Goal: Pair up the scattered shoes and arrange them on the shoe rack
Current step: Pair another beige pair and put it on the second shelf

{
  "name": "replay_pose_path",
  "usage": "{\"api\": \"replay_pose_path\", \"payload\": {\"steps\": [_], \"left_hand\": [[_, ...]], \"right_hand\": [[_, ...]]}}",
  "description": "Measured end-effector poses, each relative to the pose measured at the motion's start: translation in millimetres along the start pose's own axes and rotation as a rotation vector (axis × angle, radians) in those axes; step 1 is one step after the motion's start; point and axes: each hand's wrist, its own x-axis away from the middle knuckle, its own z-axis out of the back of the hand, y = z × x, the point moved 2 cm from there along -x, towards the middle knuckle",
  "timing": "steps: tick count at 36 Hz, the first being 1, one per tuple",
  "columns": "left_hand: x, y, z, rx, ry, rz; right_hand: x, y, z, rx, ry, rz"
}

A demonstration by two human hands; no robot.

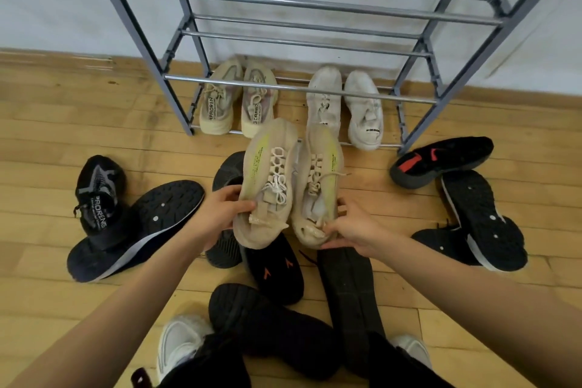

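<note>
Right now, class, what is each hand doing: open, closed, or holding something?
Left hand: grips the heel of the beige shoe with white laces.
Right hand: grips the heel of the other beige shoe.

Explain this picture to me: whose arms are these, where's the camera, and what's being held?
No machine here: a person wears one wide-angle camera on the head, looking down at their own bare arms. The left hand grips a beige shoe and the right hand grips its mate, side by side above the wooden floor. Ahead stands a metal rack; a cream pair and a white pair sit on its bottom shelf. Black shoes lie scattered around, some sole-up.
</note>
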Motion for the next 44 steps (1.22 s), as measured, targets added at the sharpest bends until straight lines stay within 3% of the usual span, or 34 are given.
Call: {"api": "replay_pose_path", "payload": {"steps": [8, 15, 23, 30, 44], "left_hand": [[6, -9, 4, 0.085, 0.107, -0.122], [8, 3, 1, 0.171, 0.132, -0.247], [-16, 48, -3, 0.219, 0.136, -0.277], [-58, 98, 24, 0.163, 0.241, -0.333], [-104, 168, 67, 0.138, 0.284, -0.319]], "right_hand": [[17, 5, 17, 0.196, 0.129, 0.172], [21, -12, 20, 0.170, 0.151, 0.317], [1, -83, 15, 0.102, 0.069, 0.330], [-22, -147, 1, 0.146, 0.163, 0.401], [-61, -223, -44, 0.091, 0.096, 0.440]]}}
